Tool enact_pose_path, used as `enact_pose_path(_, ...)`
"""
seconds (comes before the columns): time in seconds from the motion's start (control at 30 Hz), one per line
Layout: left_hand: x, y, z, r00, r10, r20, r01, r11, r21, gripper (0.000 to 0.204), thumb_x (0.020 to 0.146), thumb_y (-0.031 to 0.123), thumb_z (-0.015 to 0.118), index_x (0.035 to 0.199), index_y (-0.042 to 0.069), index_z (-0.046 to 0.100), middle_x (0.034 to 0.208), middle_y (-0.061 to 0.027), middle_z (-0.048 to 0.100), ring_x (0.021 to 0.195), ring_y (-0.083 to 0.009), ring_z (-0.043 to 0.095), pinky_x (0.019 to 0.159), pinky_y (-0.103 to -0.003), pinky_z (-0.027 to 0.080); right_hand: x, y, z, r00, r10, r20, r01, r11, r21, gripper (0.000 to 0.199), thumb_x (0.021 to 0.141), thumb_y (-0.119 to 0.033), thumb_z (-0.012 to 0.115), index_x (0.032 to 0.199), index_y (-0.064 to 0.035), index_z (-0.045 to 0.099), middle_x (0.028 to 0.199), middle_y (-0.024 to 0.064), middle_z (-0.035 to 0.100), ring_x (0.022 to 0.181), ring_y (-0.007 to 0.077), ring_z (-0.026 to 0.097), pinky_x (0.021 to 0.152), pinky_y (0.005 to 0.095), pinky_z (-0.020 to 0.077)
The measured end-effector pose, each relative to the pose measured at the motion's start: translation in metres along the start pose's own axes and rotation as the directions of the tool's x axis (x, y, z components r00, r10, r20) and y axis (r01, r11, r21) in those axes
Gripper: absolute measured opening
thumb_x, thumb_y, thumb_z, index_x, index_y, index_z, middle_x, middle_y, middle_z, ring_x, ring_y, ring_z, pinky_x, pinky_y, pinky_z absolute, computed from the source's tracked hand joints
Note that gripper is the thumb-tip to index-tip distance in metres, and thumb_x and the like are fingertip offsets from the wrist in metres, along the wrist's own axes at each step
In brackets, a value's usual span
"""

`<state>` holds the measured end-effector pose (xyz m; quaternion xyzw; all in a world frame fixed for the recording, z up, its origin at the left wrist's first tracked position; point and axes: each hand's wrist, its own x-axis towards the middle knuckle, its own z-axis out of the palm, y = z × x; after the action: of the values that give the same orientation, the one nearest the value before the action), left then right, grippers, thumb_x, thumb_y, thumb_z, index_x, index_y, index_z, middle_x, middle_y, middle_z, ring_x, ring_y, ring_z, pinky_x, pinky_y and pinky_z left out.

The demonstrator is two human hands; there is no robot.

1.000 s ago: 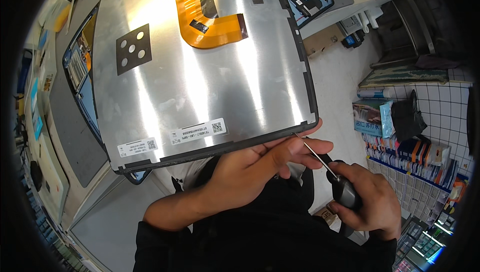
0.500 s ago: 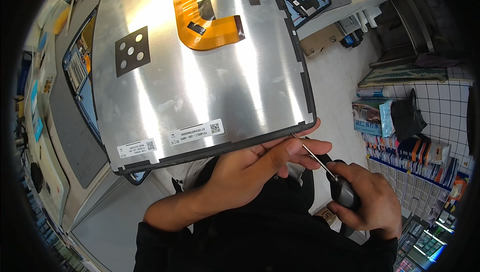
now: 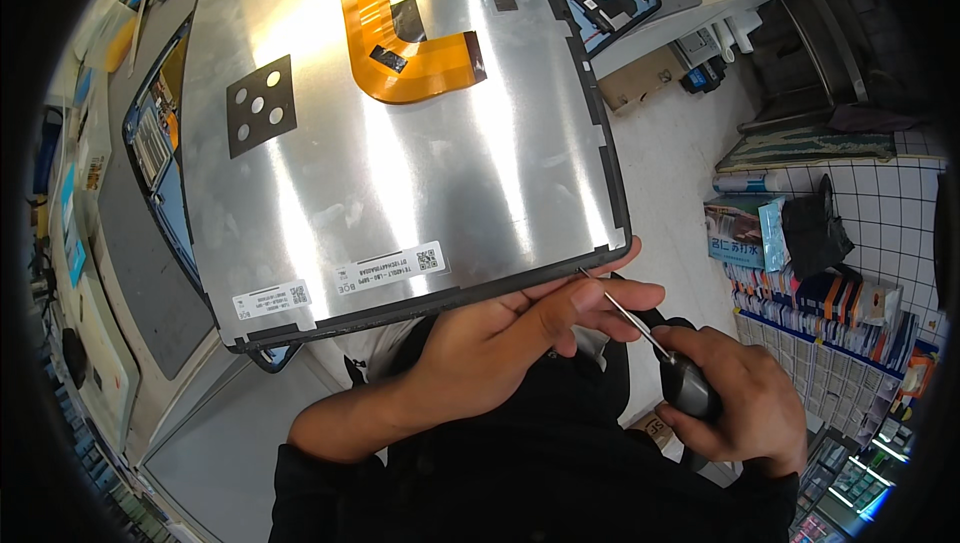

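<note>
A large silver display panel (image 3: 420, 173) with a black rim fills the upper middle, its metal back facing up. A bent orange ribbon cable (image 3: 420, 78) is fixed to that back. My left hand (image 3: 520, 328) supports the panel's near edge by the right corner, with fingers partly hidden under it and the thumb by the rim. In my right hand (image 3: 745, 393) is a tool with a fat dark handle (image 3: 692, 389) and a thin metal shaft (image 3: 637, 324). The shaft passes close to my left thumb, and its tip meets the panel's near black edge.
Left of the panel lies an opened tablet housing (image 3: 155, 148) on a grey mat (image 3: 180, 318). Another blue-edged housing (image 3: 625, 3) sits at the far right of the bench. Beyond the bench, a blue box (image 3: 745, 235) stands near a white grid rack (image 3: 890, 203).
The panel has shifted very slightly left. My right hand and the tool have moved a touch to the right, while the tip stays at the panel's edge.
</note>
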<state>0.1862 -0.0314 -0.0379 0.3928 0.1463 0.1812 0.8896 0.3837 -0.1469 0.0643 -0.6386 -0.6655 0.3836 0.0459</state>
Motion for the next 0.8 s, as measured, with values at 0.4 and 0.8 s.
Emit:
enact_pose_path(0.4,0.0006,0.0001,-0.0013,1.000,0.007,0.015,-0.007,0.999,0.035,0.043,0.103,0.024,0.037,0.141,0.003,0.038,0.126,-0.0091,0.060,0.099,-0.0106,0.061,0.071,-0.017,0.042,0.0006,0.0012,0.0000,1.000,0.003,0.000,-0.003,1.000,0.015,0.057,0.077,-0.018,0.072,0.127,-0.0036,0.048,0.082,0.0111,0.057,0.060,0.0260,0.061,0.053,0.0336,0.0511)
enact_pose_path(0.8,0.0007,-0.0011,-0.0019,0.999,0.015,0.036,-0.016,0.999,0.036,0.045,0.103,0.027,0.039,0.142,0.004,0.036,0.127,-0.0090,0.059,0.101,-0.0112,0.061,0.071,-0.017,0.042,0.0014,0.0013,-0.0007,1.000,0.005,0.000,-0.005,1.000,0.016,0.056,0.077,-0.019,0.072,0.126,-0.0047,0.049,0.083,0.0105,0.057,0.062,0.0259,0.062,0.054,0.0336,0.0511)
